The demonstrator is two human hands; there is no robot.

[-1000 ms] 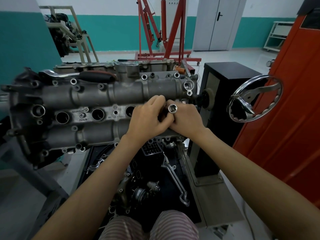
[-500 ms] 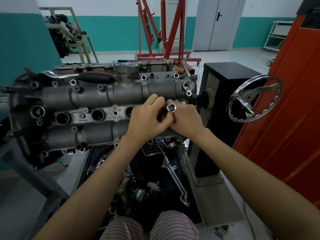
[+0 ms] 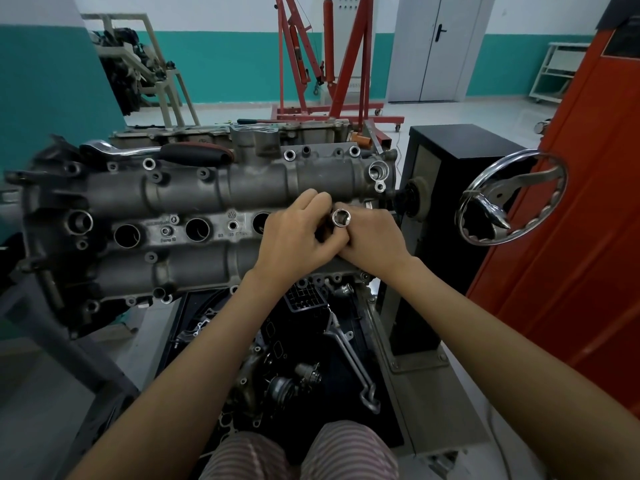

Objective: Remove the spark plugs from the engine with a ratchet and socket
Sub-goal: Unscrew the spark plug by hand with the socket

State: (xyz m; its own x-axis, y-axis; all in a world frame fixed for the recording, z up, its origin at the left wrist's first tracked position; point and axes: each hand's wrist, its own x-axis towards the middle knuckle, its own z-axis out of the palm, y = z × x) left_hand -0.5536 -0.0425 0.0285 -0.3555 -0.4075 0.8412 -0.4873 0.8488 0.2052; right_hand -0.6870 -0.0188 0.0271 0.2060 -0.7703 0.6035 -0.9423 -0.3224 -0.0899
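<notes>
The grey engine head [image 3: 194, 195] lies across the stand with a row of round spark plug wells [image 3: 197, 229] along its middle. Both hands meet over the rightmost well. A chrome socket [image 3: 341, 217] stands between them, its open hex end facing up. My right hand [image 3: 372, 242] grips the socket's lower part. My left hand [image 3: 294, 237] curls around the same tool from the left, fingers over its shaft. What lies below the socket is hidden by the hands. A ratchet [image 3: 156, 152] with a dark handle rests on the head's far edge.
A chrome handwheel [image 3: 512, 199] sticks out on the right beside a black stand column [image 3: 446, 188]. An orange panel [image 3: 588, 237] fills the right side. Below the head, a black tray [image 3: 311, 358] holds loose parts and a wrench [image 3: 353, 365]. A red engine crane [image 3: 332, 71] stands behind.
Both hands and the socket stay almost still over the rightmost well; the socket has shifted very slightly.
</notes>
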